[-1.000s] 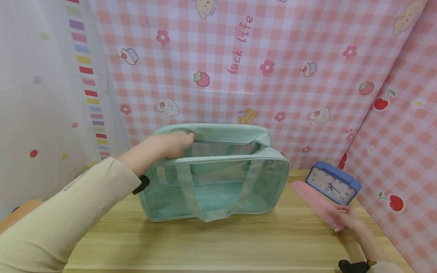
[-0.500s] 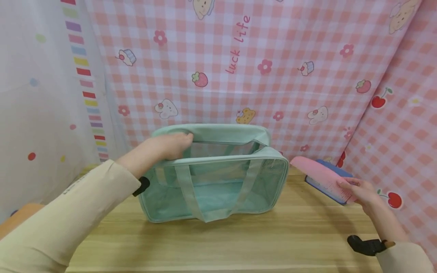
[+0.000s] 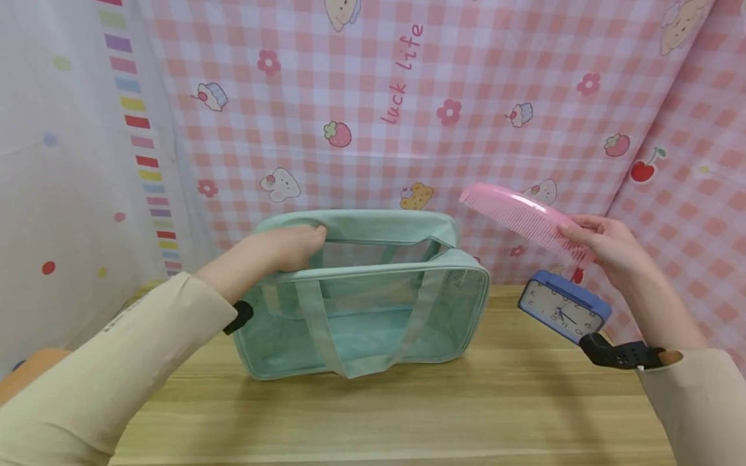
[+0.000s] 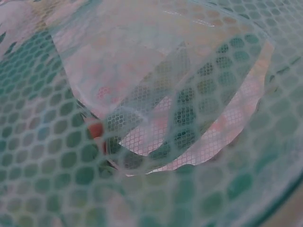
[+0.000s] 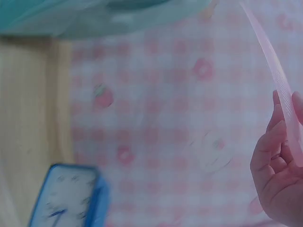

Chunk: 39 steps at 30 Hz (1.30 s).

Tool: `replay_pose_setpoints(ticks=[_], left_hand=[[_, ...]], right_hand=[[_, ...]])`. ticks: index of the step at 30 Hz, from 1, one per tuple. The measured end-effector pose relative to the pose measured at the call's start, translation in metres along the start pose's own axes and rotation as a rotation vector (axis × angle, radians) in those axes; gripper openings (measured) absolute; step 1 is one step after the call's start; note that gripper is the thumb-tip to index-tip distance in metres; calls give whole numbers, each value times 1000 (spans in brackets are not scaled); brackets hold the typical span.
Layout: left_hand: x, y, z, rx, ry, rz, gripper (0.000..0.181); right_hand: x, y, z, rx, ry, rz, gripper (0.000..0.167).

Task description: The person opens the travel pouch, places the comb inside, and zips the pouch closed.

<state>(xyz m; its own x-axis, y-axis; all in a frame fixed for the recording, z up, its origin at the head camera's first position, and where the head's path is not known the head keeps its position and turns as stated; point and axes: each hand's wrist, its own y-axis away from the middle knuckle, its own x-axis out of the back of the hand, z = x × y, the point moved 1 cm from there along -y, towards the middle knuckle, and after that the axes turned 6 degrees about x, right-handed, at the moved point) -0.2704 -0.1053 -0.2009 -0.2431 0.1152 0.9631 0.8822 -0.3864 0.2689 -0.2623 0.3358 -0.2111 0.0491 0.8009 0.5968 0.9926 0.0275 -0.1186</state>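
Mint-green edging (image 3: pixel 373 267) sits gripped in our left hand (image 3: pixel 298 248), which should steady the open bag (image 3: pixel 364 314); right of it, aloft, the pink comb (image 3: pixel 523 213) is pinched by one end in our right hand (image 3: pixel 613 244), teeth best kept clear.

The person wears a plain beige left sleeve (image 3: pixel 134 369) with small dark lettering (image 3: pixel 124 313), a matching right sleeve (image 3: pixel 699 395), and a black left wristband (image 3: pixel 239 317) and right wristband (image 3: pixel 620 354).

Glossy plastic comb (image 3: pixel 519 210), clear-panelled plastic bag (image 3: pixel 373 269), smooth wood-grained tabletop (image 3: pixel 373 421), matt cloth backdrop (image 3: pixel 367 84)
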Motion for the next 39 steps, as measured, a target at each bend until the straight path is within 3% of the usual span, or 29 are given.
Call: replay_pose_setpoints(ticks=[3,6,13,22,31,35,39], left_hand=[[0,0,0,-3,-2,-1,64],[0,-1,0,-5,1,-4,64],[0,-2,-1,-6,11,-12,65],[-1,-3,-2,-5,20,-10,66],[-1,-3,-4,-24,6,34,66],[0,-3,-4,-25,9,29,66],[-1,-3,-4,-13,31,9,67]], right_hand=[[-5,-4,-24,38,23,-20,62],[-11,-6,-42,60,24,-51,57],[-32,-12,-68,118,49,-153,62],[-73,-26,-93,187,119,-371,47],[-117,-43,-114,105,149,-470,40],[-136,-49,-120,89,175,-501,38],[-151,-52,-125,94,166,-593,37]])
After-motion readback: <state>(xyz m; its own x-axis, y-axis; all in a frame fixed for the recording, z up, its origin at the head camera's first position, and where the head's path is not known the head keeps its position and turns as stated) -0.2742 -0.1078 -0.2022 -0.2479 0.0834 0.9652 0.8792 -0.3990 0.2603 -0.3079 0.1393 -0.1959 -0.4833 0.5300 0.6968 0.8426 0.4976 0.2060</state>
